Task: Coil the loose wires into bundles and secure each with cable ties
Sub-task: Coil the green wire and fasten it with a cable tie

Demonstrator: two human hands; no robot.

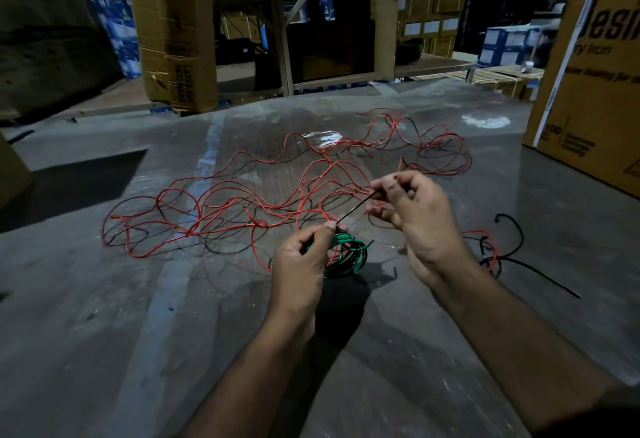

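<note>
Now your two hands pinch one black tie (355, 208) taut between them: left hand (303, 266) at its lower-left end, right hand (420, 219) at its upper-right. One green coil (348, 257) sits under your left fingers; red wire (242, 195) sprawls loose beyond.

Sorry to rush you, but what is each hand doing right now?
Left hand: pinching one end of the black cable tie.
Right hand: pinching the tie's other end.

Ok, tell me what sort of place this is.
Probably a warehouse or stockroom: tall cardboard cartons stand about, shelving behind holds stacked boxes, and the wires lie on a bare concrete floor.
</note>
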